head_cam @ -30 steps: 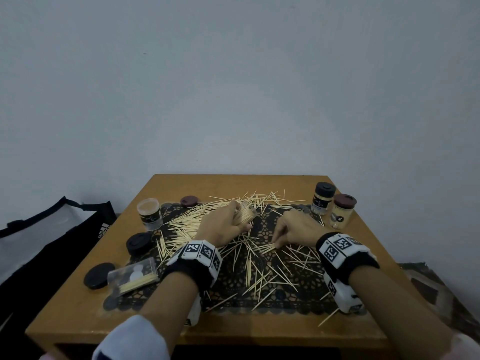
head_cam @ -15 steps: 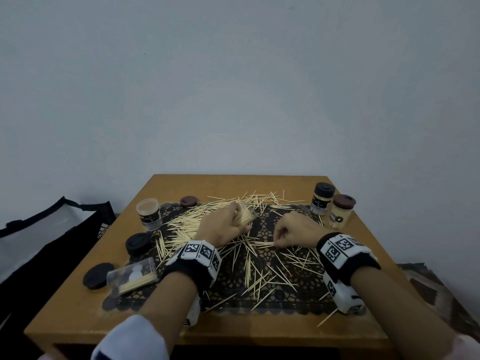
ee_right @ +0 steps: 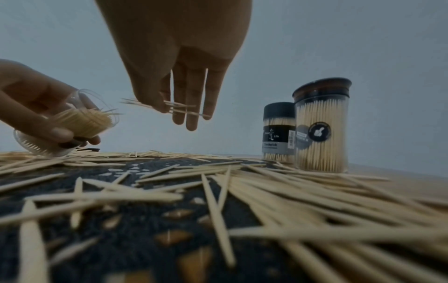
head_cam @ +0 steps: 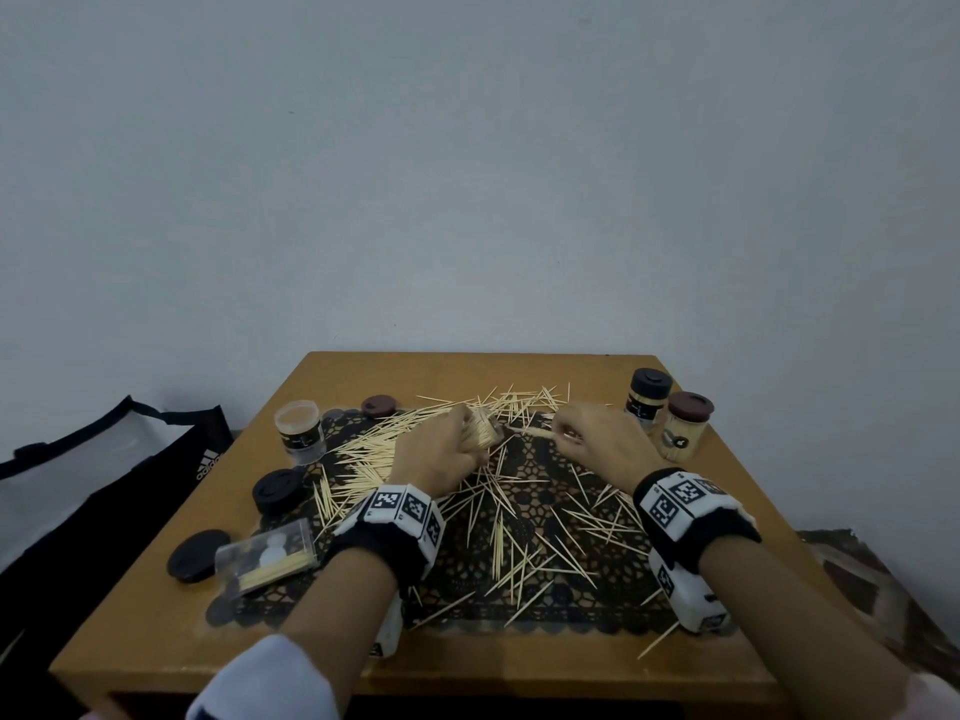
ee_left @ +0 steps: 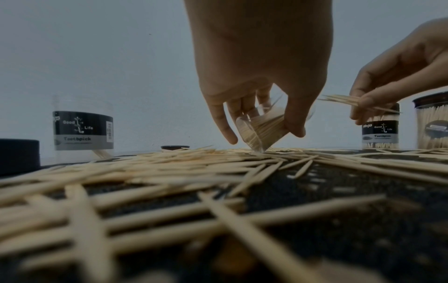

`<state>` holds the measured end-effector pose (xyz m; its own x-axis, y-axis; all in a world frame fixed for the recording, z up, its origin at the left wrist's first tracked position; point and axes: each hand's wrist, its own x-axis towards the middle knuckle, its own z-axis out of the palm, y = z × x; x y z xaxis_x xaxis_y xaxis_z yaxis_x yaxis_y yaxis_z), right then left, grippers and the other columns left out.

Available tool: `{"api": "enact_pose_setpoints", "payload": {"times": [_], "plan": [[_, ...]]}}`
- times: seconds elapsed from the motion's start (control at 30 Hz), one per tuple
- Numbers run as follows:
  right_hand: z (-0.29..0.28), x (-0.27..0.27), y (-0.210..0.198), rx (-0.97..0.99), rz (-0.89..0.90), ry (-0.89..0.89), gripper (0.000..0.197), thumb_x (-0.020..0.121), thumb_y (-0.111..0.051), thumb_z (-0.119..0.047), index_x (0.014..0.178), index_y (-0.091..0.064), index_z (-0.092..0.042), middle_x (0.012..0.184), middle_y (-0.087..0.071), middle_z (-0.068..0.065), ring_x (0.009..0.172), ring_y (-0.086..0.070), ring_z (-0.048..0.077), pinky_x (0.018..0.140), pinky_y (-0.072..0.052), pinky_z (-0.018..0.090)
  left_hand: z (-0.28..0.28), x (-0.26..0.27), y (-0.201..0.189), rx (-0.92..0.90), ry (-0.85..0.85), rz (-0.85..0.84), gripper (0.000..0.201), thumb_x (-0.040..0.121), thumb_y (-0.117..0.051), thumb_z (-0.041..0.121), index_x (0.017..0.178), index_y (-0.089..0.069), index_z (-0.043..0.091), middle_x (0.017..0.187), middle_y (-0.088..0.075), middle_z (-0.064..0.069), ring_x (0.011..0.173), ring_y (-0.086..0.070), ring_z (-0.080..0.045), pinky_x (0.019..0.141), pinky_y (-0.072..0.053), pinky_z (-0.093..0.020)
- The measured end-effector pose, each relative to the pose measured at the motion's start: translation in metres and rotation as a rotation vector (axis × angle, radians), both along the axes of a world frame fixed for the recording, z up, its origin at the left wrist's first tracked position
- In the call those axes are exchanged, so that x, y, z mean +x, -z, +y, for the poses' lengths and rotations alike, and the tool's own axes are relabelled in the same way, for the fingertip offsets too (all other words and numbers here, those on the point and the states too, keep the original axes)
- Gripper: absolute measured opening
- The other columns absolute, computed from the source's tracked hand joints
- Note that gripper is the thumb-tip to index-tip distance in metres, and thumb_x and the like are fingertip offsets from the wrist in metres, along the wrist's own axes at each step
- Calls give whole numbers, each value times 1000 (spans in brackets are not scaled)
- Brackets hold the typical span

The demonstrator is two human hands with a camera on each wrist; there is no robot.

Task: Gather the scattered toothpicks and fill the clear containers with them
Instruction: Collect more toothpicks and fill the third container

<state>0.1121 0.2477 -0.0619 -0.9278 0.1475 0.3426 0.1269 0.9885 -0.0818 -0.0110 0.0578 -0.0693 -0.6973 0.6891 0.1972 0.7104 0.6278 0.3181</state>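
The left hand (head_cam: 441,454) gripped a tilted jar (ee_left: 260,132), mouth facing right, while the right hand (head_cam: 597,444) pinched a toothpick bundle (ee_left: 344,99) lengthwise just beside it.

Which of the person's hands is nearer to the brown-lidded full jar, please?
Right. The right hand hovers just beside the brown-lidded jar; the left hand is farther across the mat.
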Motion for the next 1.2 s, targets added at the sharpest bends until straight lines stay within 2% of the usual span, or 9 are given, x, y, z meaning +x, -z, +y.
{"api": "enact_pose_setpoints", "payload": {"times": [0.23,0.4,0.53,0.6,0.7,0.8,0.9,1.07,1.2], "plan": [[2,4,-2,18,86,-24,13,97,-51,-27,91,-59,-20,82,-62,-7,70,-55,8,52,-29,10,2,-2,2,-3,93,-23,51,87,-68,44,127,-46,21,117,-63,2,94,-57,-16,80,-47,-30],[-4,0,-1,25,119,-160,13,96,-51,-25,90,-61,-19,85,-62,-7,72,-55,9,61,-42,17,6,0,3,-29,227,-110,55,85,-69,44,131,-46,24,119,-63,1,100,-58,-17,89,-47,-33],[-16,-4,-3,28,168,-247,21,91,-50,-27,92,-66,-13,86,-62,-3,70,-55,10,59,-42,16,9,0,4,8,317,-167,53,86,-71,42,129,-48,21,115,-65,-1,89,-57,-14,78,-43,-26],[-22,-6,-5,28,197,-280,12,86,-60,-17,89,-69,-10,84,-63,0,68,-58,12,59,-46,19,9,1,4,25,340,-181,52,86,-71,42,128,-48,21,112,-66,-2,84,-58,-14,72,-42,-24],[-29,-8,-7,-3,244,-305,9,77,-73,-4,85,-70,-8,81,-66,1,68,-57,7,65,-39,10,9,2,5,52,368,-208,53,86,-69,44,127,-49,18,105,-65,-1,79,-57,-12,66,-39,-20],[-29,-7,-9,-83,290,-283,7,80,-72,-8,82,-65,-11,76,-64,-2,65,-52,6,63,-27,1,9,3,4,45,386,-237,55,85,-69,47,127,-49,17,102,-64,-1,81,-59,-15,72,-47,-26],[-24,-8,-7,-105,298,-284,5,81,-70,-9,80,-66,-10,79,-63,-3,68,-51,5,66,-30,5,9,4,4,28,396,-240,56,85,-69,48,126,-50,16,104,-66,-5,84,-61,-20,78,-50,-32],[-18,-9,-5,-143,306,-308,12,79,-67,5,87,-71,-3,90,-65,4,79,-59,12,72,-48,18,8,4,4,58,380,-265,55,85,-69,45,127,-50,15,106,-66,-5,90,-64,-22,85,-53,-37],[-19,-7,-7,-134,327,-289,12,80,-66,3,87,-68,-7,92,-63,3,79,-58,13,70,-47,20,9,5,3,48,394,-263,56,84,-69,47,126,-50,14,105,-66,-5,89,-64,-23,83,-52,-36]]}}
